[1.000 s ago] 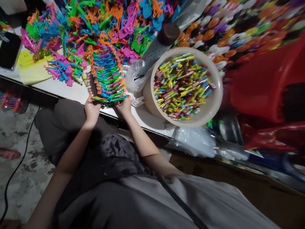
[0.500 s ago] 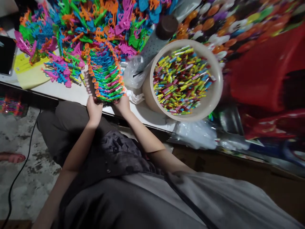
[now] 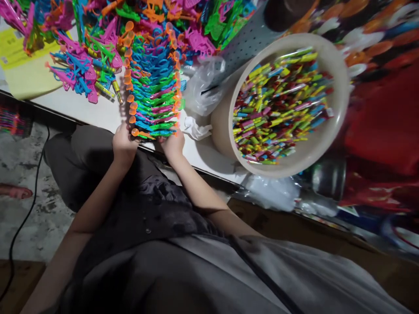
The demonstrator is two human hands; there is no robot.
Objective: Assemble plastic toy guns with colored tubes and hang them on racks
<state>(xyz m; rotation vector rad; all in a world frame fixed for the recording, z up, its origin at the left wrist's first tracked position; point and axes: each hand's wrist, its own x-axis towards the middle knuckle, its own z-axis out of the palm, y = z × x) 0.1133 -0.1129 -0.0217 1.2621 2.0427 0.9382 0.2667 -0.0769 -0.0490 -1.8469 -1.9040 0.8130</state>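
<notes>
My left hand (image 3: 125,143) and my right hand (image 3: 174,143) are closed on the near end of a dark rack, one at each corner. Filling it are rows of small plastic toys (image 3: 152,89) in blue, green and pink, with orange round tips along both sides. The toys hide most of the rack, and my fingertips are partly covered. Left of it lies a small heap of pink and blue plastic toys (image 3: 78,74), with a few yellow-wrapped tubes among them. A large pile of similar toys (image 3: 157,11) spreads behind.
To the right stands a round beige bucket (image 3: 224,117) full of colourful wrapped tubes (image 3: 278,113). A clear plastic bag (image 3: 207,87) and crumpled white paper (image 3: 196,129) lie between it and the rack. A dotted grey cylinder (image 3: 244,39) leans behind. Black cable (image 3: 32,192) crosses the floor.
The view has moved closer to the table, so the rack and bucket look larger. Both hands keep their hold on the rack's near end.
</notes>
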